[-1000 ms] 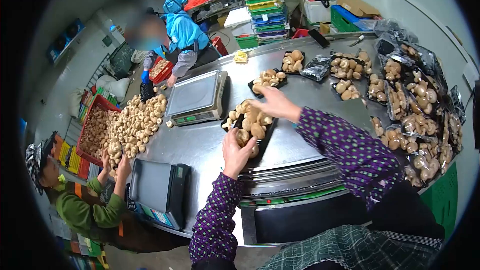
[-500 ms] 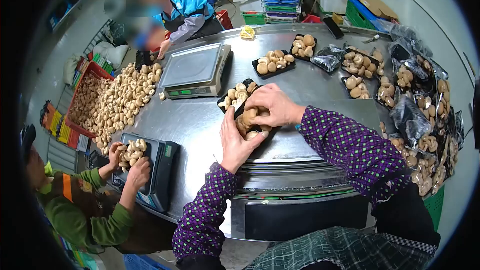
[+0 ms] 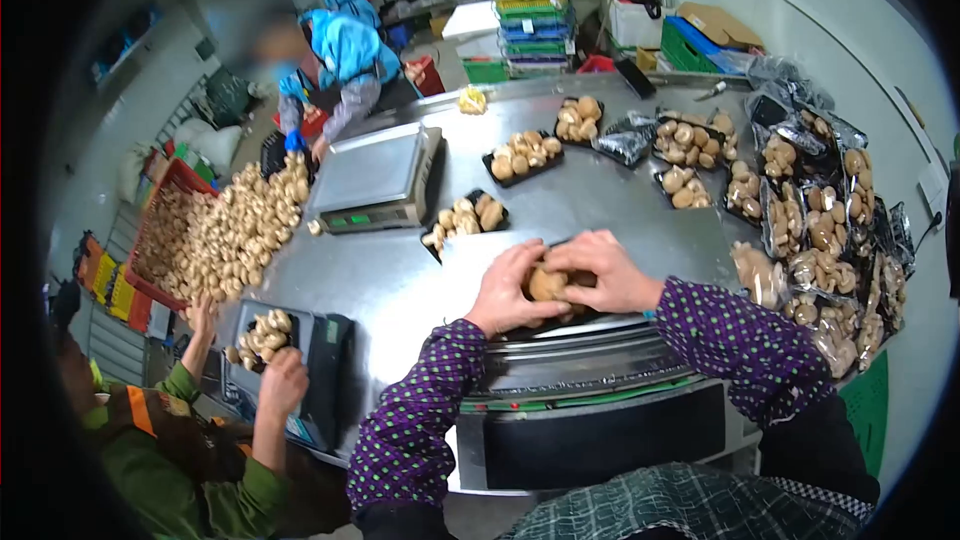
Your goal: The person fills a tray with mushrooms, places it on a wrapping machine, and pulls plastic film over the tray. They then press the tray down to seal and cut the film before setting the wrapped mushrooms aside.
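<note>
My left hand (image 3: 510,292) is curled round the left side of a tray of mushrooms (image 3: 548,284) at the front of the steel table. From the other side, my right hand (image 3: 606,274) wraps its fingers over the same mushrooms. Both hands hide most of the tray, and a dark corner shows behind them. Just beyond my left hand lies another black tray of mushrooms (image 3: 466,220), tilted toward the left. Beneath my hands are the rollers and the dark front panel of a wrapping machine (image 3: 600,370).
Loose mushrooms (image 3: 235,230) spill from a red crate (image 3: 165,190) at left. A scale (image 3: 375,178) stands behind. A co-worker's hand (image 3: 284,380) touches a mushroom tray on a second scale (image 3: 325,360). Wrapped packs (image 3: 825,230) pile up at right; another person leans over the far side.
Both my hands have moved right and toward me with the tray of mushrooms, away from the other tray. The co-worker's left hand has left the tray on the scale and reaches toward the loose mushrooms.
</note>
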Available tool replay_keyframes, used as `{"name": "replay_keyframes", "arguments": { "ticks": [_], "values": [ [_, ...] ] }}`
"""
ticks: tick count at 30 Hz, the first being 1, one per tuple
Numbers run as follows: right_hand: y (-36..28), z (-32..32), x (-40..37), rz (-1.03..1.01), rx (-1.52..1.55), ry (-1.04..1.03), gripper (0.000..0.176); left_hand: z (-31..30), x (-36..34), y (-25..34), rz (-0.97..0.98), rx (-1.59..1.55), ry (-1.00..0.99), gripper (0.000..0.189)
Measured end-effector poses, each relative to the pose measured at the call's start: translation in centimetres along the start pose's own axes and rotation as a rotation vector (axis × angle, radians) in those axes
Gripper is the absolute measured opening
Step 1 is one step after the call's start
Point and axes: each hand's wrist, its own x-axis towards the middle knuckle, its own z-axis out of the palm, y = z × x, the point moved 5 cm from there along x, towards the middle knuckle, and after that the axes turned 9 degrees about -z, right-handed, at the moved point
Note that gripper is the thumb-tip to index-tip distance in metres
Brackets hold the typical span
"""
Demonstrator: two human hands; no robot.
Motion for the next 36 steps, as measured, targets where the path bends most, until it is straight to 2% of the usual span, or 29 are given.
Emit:
{"name": "replay_keyframes", "arguments": {
  "ticks": [2,4,5,6,8,9,10,14,15,16,17,18,20,21,22,24,26,27,28,29,30,32,34,36],
  "values": [
    [0.4,-0.3,-1.1,-0.009,0.041,0.028,0.034,0.1,0.0,0.9,-0.025,0.068,-0.037,0.085],
    [0.5,-0.5,-1.8,-0.008,0.073,0.041,0.034,0.1,-0.5,1.3,0.038,0.173,0.125,0.085],
    [0.4,-0.4,-1.7,0.004,0.023,0.049,0.033,0.7,-0.9,1.0,-0.016,0.098,0.125,0.079],
    [0.0,0.0,-1.8,0.029,-0.021,0.06,0.032,0.6,-0.7,1.0,-0.009,0.096,0.113,0.079],
    [0.2,0.4,-1.2,0.094,-0.103,-0.005,0.03,1.3,-0.3,0.3,-0.122,-0.048,-0.039,0.079],
    [0.1,0.4,-1.4,0.095,-0.095,0.002,0.03,1.5,0.0,0.1,-0.067,-0.147,-0.034,0.074],
    [0.1,-0.1,-1.7,0.083,-0.092,0.011,0.031,0.8,-0.1,1.2,-0.05,-0.053,-0.012,0.07],
    [0.0,-0.7,-2.3,0.064,-0.002,0.083,0.032,1.1,-0.9,0.8,-0.17,-0.216,0.009,0.066],
    [0.3,-0.6,-2.6,0.082,-0.021,0.066,0.033,1.2,-0.8,1.2,-0.162,-0.153,-0.009,0.072],
    [0.0,-0.8,-2.7,0.101,-0.038,0.052,0.034,1.3,-0.6,1.9,-0.1,-0.039,0.009,0.069],
    [-0.3,-0.7,-2.9,0.158,-0.102,-0.057,0.034,1.3,-0.6,2.3,-0.139,-0.043,-0.02,0.069],
    [-0.5,-0.7,-2.7,0.144,-0.102,-0.058,0.034,1.1,-0.5,2.9,-0.169,-0.044,-0.041,0.069],
    [-0.1,-0.7,-2.4,0.209,-0.06,-0.119,0.036,1.1,-0.8,1.8,-0.157,-0.119,0.034,0.073],
    [-0.3,-1.0,-2.3,0.149,-0.025,-0.056,0.04,1.0,-0.9,1.4,-0.103,-0.082,0.123,0.071],
    [-1.4,-2.2,-2.3,0.089,-0.088,0.017,0.041,0.4,-1.5,1.9,-0.101,-0.08,0.132,0.071],
    [-3.7,-6.3,-3.9,0.031,-0.159,0.11,0.045,-2.4,-4.1,2.4,-0.197,-0.109,0.29,0.063],
    [-4.7,-9.9,-8.8,0.388,-0.124,0.05,0.037,-5.5,-8.8,3.3,-0.283,0.197,0.331,0.049],
    [-4.2,-10.5,-12.3,0.556,-0.278,-0.105,0.031,-6.4,-11.0,3.7,-0.388,0.351,0.221,0.042],
    [-4.8,-11.0,-15.0,0.739,-0.358,-0.229,0.038,-6.7,-12.5,3.5,-0.496,0.501,0.104,0.038],
    [-4.2,-10.4,-17.9,0.854,-0.322,-0.261,0.046,-6.4,-12.9,3.4,-0.505,0.494,0.106,0.038],
    [-3.5,-9.3,-19.8,0.888,-0.317,-0.301,0.047,-5.8,-13.7,3.4,-0.526,0.607,0.079,0.038],
    [-4.3,-8.2,-17.8,0.974,-0.371,-0.478,0.048,-4.7,-13.6,3.4,-0.539,0.716,0.051,0.04],
    [-3.8,-6.9,-16.4,0.966,-0.275,-0.436,0.047,-3.1,-12.6,2.7,-0.67,0.571,-0.129,0.04],
    [-3.5,-6.1,-16.2,0.927,-0.213,-0.429,0.043,-2.0,-12.0,1.6,-0.667,0.408,-0.075,0.038]
  ]
}}
